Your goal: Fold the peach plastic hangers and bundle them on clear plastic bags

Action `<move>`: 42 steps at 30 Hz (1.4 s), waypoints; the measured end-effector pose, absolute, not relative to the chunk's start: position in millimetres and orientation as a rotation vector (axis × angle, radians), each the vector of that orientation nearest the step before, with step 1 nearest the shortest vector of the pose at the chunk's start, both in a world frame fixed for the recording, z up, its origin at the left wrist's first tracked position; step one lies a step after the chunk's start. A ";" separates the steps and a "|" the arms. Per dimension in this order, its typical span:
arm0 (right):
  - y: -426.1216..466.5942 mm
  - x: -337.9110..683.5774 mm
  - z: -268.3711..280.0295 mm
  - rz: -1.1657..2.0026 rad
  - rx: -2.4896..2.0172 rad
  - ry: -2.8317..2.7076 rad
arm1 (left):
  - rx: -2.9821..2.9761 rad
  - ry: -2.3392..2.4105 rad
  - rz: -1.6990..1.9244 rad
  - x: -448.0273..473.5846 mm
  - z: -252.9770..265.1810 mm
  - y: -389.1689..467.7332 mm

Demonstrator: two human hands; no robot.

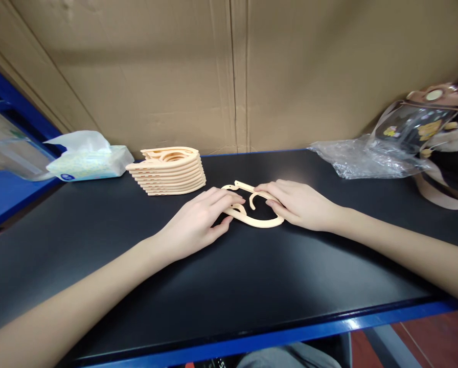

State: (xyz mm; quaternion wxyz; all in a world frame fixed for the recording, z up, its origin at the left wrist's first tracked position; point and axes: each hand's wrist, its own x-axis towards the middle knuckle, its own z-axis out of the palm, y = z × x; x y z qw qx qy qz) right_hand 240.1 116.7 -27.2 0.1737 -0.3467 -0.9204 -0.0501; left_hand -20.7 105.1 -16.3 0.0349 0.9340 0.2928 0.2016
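I see room for a reach over the table (252, 281) on the hanger's (262, 223) near side. The left hand (202, 217) and right hand (303, 204) block its flanks; behind it, cardboard (290, 76); behind-left, stacked hangers (171, 176); far right, plastic bag (355, 158).

Even light | soft sheen on tabletop (290, 271) | glare on blue rim (352, 324) | frame edges stretched

The head-worn camera looked forward and down over a flat black tabletop (252, 286) from nearby. It faced a brown cardboard wall (156, 82).
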 end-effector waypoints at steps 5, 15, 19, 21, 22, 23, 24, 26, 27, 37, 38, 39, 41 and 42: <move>114.2 238.1 -25.0 -0.076 -0.929 -2.672 | 2.883 0.920 0.641 -22.6 -16.7 106.7; 111.9 237.3 -25.2 -0.073 -0.849 -2.686 | 2.940 0.959 0.661 -20.2 -14.9 107.0; 110.8 237.6 -25.1 -0.056 -0.844 -2.677 | 3.028 0.978 0.675 -19.9 -13.3 106.4; 109.8 237.7 -24.4 -0.027 -0.842 -2.671 | 3.082 1.015 0.655 -19.8 -12.5 106.0; 109.1 237.6 -23.9 -0.005 -0.844 -2.662 | 3.101 1.035 0.647 -19.8 -12.2 105.8; 108.4 237.5 -23.4 0.019 -0.846 -2.652 | 3.108 1.052 0.645 -19.9 -12.0 105.5; 107.7 237.2 -22.8 0.045 -0.847 -2.644 | 3.100 1.069 0.651 -19.9 -11.9 105.1; 106.2 236.4 -21.8 0.091 -0.835 -2.637 | 3.052 1.112 0.674 -19.9 -12.2 104.2; 105.4 235.9 -21.4 0.104 -0.819 -2.638 | 3.023 1.134 0.682 -19.7 -12.5 103.7; 100.6 232.8 -20.7 0.103 -0.673 -2.638 | 2.669 1.254 0.643 -11.1 -10.2 92.5; 100.5 232.8 -20.7 0.101 -0.662 -2.637 | 2.638 1.281 0.645 -9.9 -10.1 90.8; 100.4 232.6 -20.7 0.096 -0.650 -2.637 | 2.612 1.307 0.646 -8.8 -10.1 89.2; 100.1 231.7 -20.6 0.083 -0.623 -2.639 | 2.572 1.367 0.638 -6.7 -10.8 86.7; 100.0 231.0 -20.5 0.075 -0.609 -2.642 | 2.555 1.400 0.629 -6.0 -11.2 86.1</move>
